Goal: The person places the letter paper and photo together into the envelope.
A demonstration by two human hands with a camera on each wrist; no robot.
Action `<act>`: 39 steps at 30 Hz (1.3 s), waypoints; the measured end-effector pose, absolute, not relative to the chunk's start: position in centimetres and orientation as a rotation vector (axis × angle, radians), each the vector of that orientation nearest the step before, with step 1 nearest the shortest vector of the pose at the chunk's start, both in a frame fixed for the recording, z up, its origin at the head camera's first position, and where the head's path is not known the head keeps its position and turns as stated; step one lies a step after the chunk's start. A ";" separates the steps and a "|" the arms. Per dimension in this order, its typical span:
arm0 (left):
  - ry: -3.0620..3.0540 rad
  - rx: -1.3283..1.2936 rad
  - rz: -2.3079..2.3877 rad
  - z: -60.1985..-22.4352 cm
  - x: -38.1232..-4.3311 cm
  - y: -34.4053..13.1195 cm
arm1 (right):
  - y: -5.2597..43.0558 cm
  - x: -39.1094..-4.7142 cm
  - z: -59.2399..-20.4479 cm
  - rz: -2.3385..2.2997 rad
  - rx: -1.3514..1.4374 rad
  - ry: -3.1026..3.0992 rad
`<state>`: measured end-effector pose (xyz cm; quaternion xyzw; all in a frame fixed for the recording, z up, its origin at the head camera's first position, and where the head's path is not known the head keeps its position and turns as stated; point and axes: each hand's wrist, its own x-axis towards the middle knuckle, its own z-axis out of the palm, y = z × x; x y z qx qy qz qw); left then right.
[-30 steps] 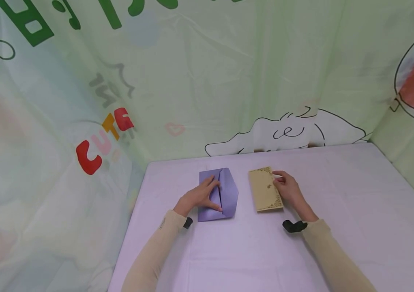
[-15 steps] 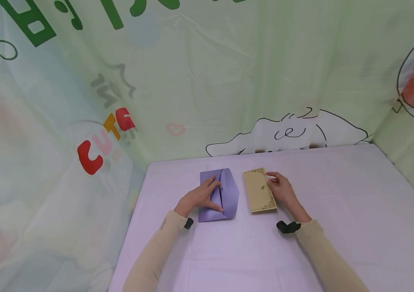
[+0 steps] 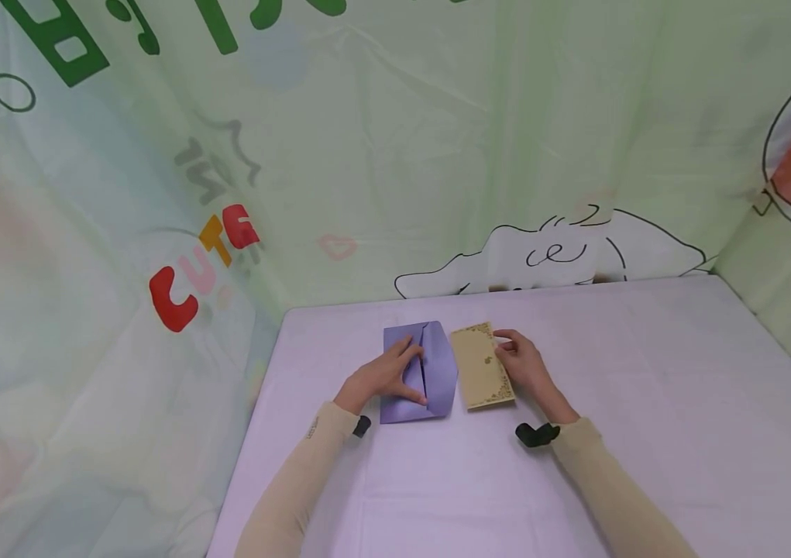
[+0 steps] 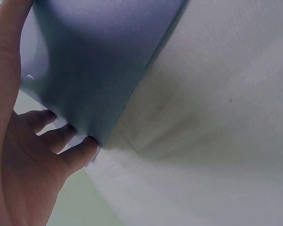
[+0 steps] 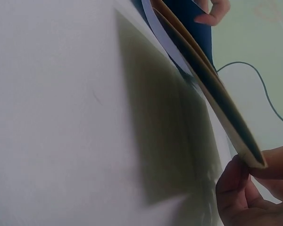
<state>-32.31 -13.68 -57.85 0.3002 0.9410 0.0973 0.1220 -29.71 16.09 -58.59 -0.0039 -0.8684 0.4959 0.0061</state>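
A purple envelope (image 3: pixel 441 372) lies on the table with its pointed flap opened out to the right. My left hand (image 3: pixel 386 373) rests on it with fingers and thumb spread, the tips near the dark slit of its pocket. In the left wrist view, fingertips touch the envelope (image 4: pixel 99 52) close to its edge. My right hand (image 3: pixel 524 364) pinches a folded gold card (image 3: pixel 480 370), with ornate brown corners, between thumb and fingers along its right side. The right wrist view shows the card (image 5: pixel 226 120) edge-on, raised over its shadow, its far end overlapping the envelope flap.
A pale lilac cloth covers the table (image 3: pixel 451 488). Behind it and at the left hangs a printed curtain (image 3: pixel 395 155) with letters and drawings. Dark camera mounts sit at both wrists, the right one (image 3: pixel 537 435) hanging low over the cloth.
My right hand has carried the gold card leftward, from a gap away to right beside the envelope flap. My left hand and the envelope have stayed in place.
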 end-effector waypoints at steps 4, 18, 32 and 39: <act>2.746 0.868 0.279 -57.9 -32.3 -13.7 | 15.8 -30.0 -58.9 1.549 -0.007 -2.716; 2.744 0.858 0.276 -57.9 -32.4 -13.7 | 15.3 -30.2 -58.4 1.562 -0.030 -2.709; 2.737 0.867 0.287 -57.7 -32.3 -13.5 | 14.7 -30.5 -58.1 1.594 -0.023 -2.683; 2.747 0.866 0.277 -57.5 -32.1 -13.5 | 14.2 -30.7 -58.1 1.593 -0.021 -2.643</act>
